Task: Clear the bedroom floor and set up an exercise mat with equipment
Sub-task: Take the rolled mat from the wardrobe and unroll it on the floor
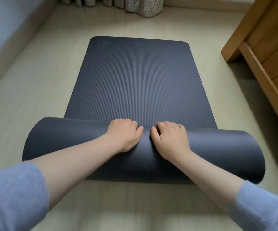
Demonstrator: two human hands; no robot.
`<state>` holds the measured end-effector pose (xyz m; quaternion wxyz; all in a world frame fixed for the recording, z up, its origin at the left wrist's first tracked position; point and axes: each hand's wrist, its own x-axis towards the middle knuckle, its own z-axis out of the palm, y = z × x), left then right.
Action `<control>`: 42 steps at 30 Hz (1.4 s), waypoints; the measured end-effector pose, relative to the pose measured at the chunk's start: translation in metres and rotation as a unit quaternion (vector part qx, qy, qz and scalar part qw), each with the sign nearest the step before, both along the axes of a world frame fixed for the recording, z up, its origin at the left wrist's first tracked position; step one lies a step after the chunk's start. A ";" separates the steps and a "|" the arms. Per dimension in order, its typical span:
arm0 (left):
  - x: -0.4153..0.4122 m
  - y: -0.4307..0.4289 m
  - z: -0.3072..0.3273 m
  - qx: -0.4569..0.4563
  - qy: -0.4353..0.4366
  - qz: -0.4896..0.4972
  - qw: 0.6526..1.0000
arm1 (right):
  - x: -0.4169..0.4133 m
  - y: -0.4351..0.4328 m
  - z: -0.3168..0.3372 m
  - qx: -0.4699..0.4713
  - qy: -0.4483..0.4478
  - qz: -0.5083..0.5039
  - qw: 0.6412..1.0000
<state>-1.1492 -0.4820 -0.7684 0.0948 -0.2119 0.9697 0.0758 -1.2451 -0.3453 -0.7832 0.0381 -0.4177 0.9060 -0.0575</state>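
left hand (125,133) | right hand (170,137) | palms down, fingers curled over mat roll (60,139)

A: The ends of the fingers on your left hand (125,134) and right hand (170,139) drop behind the crest of the rolled part of the mat (135,77). What they touch there is hidden from you.

B: So are the roll's inner turns.

A: Your left sleeve (13,197) and right sleeve (265,207) run off the bottom corners, soft and blurred.

B: The right edge cuts the wooden furniture (268,55), the top edge the patterned fabric (145,7). You cannot tell what either is.
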 end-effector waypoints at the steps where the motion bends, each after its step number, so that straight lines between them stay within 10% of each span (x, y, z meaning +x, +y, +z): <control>1: -0.001 -0.001 -0.001 0.017 -0.018 0.008 1.000 | 0.009 0.008 -0.001 -0.010 0.006 -0.002 1.000; 19: 0.039 0.042 -0.013 -0.042 0.045 -0.005 0.998 | -0.006 0.010 -0.006 0.158 -0.165 -0.014 0.973; 31: 0.047 0.068 -0.010 0.031 -0.025 -0.020 0.999 | 0.060 0.086 -0.013 -0.038 0.000 0.023 0.999; 42: 0.059 0.075 -0.006 0.039 -0.016 -0.029 0.999 | 0.038 0.086 0.002 0.053 -0.071 0.029 0.996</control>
